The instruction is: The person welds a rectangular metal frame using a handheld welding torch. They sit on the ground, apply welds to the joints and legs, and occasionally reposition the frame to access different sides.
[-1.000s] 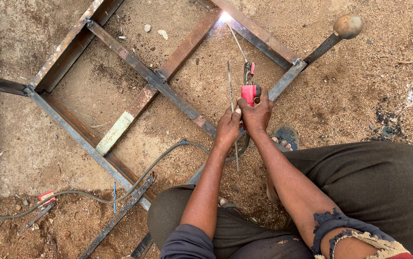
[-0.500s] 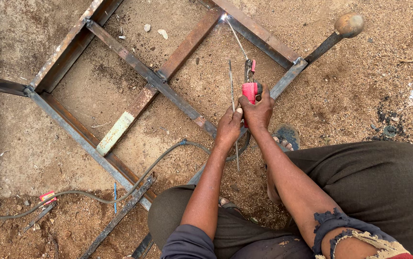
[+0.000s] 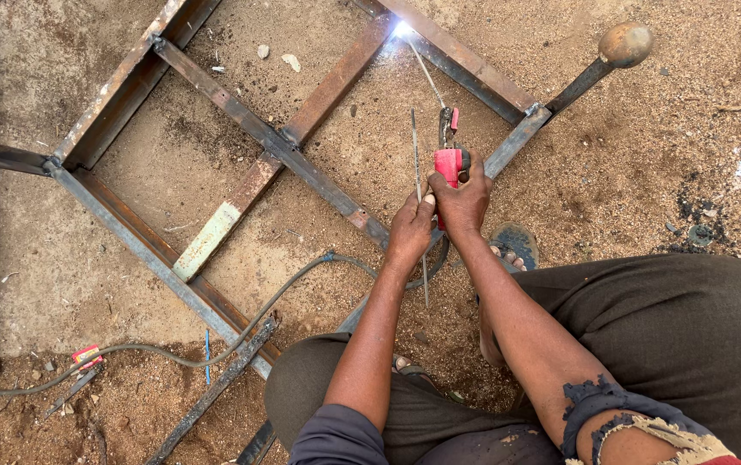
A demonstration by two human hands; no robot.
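Right hand [image 3: 465, 202] grips red electrode holder [image 3: 450, 164]; left hand [image 3: 409, 232] pinches spare rod [image 3: 417, 164]

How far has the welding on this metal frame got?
Done: the frame is laid out on the ground, bars crossing. In hand: the right hand holds the red electrode holder, arc sparking at a top joint; the left hand grips spare rods. Left: cannot tell.

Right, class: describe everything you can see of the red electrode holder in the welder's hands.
The red electrode holder has a red insulated grip and dark metal clamp at its front. The right hand wraps its grip; the left hand steadies beside it, pinching spare rods. A thin welding rod runs from the clamp, slanting up-left to a bright spark on the rusty steel frame.
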